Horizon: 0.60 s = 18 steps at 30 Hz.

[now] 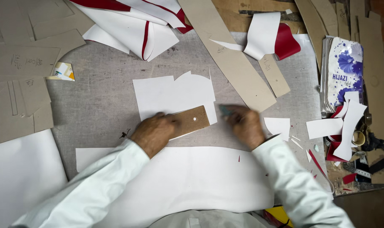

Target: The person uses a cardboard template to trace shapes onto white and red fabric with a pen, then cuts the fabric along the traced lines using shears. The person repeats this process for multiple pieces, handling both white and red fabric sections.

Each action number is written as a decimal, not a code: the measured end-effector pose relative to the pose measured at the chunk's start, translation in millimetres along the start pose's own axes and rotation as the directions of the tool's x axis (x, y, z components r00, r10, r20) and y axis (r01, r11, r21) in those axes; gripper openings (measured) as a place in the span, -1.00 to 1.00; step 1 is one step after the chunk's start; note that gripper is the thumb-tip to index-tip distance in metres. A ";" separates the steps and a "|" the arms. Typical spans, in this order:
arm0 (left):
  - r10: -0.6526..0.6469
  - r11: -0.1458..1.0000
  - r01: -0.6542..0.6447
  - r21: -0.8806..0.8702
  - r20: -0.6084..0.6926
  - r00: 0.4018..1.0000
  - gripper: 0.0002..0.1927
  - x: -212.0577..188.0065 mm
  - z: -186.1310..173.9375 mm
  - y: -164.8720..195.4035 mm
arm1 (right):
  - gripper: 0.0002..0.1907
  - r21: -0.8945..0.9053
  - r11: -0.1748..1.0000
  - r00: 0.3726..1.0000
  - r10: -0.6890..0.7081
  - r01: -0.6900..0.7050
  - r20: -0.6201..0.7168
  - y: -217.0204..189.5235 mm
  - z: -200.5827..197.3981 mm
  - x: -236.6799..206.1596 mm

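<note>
Cardboard is what your left hand is pressing on: a small brown template with a hole punched near its far end, laid at a slant across the lower edge of a white sheet. Your fingers lie flat and close together on the near end of the template, pinning it to the sheet.

Your right hand sits just past the template's other end, curled around a small greenish tool. The hand is blurred, so you can't tell exactly how the fingers grip it, nor whether the tip touches the sheet.

Judging by how things lie, you are partway through. The white sheet already has stepped, cut-looking edges along its top and right side, and small white offcuts lie just beside your right wrist, with more slivers a little further right. The part of the sheet around the template appears whole, so that outline looks not yet finished.

Further out, a large white sheet lies under your forearms, apparently uncut. Long cardboard strips run diagonally above your right hand, and more cardboard patterns are stacked at the left. Red-and-white material is heaped at the top, and a pile of red and white scraps sits at the right edge of the grey table.
</note>
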State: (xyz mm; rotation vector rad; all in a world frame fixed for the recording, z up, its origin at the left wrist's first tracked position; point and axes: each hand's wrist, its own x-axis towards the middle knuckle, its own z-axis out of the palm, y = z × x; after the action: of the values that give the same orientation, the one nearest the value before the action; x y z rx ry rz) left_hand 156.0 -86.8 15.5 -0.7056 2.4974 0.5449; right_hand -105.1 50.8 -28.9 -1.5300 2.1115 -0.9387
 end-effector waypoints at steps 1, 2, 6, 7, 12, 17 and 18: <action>0.137 0.990 -0.139 -0.014 -0.106 0.985 -0.31 7.9 -8.8 5.6 | -0.66 0.050 0.995 0.995 0.091 -0.088 -0.044 -10.9 22.5 -11.9; 0.123 0.992 -0.122 0.029 -0.036 0.992 -0.29 15.9 -15.2 12.0 | -0.66 0.103 0.978 0.979 0.188 -0.180 -0.083 -21.2 44.0 -22.0; 0.043 0.995 -0.052 0.081 0.107 0.993 -0.27 36.6 -26.6 23.0 | -0.74 0.072 0.993 0.970 0.109 -0.096 -0.219 -29.6 70.9 -17.9; 0.027 0.997 -0.035 0.064 0.119 0.993 -0.27 38.6 -26.0 23.4 | -0.75 0.063 0.995 0.971 0.084 -0.071 -0.225 -29.1 70.5 -15.8; 0.034 0.995 -0.042 0.090 0.090 0.995 -0.25 39.9 -23.0 19.5 | -0.77 0.018 0.993 0.970 0.115 -0.113 -0.215 -29.5 65.4 -10.8; 0.014 0.994 -0.025 0.102 0.106 0.994 -0.21 38.7 -25.4 24.1 | -0.68 -0.079 0.992 0.981 0.082 -0.097 -0.174 -33.0 67.4 -3.4; 0.003 0.996 -0.013 0.094 0.111 0.994 -0.20 38.1 -26.2 25.0 | -0.68 -0.072 0.996 0.979 0.037 -0.053 -0.201 -33.7 67.3 -3.1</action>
State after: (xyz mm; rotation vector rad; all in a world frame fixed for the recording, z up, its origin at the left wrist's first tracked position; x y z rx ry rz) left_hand 104.4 -94.2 21.6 -0.6129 2.4065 0.4532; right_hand -37.9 27.1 -53.5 -1.4712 2.3359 -1.0447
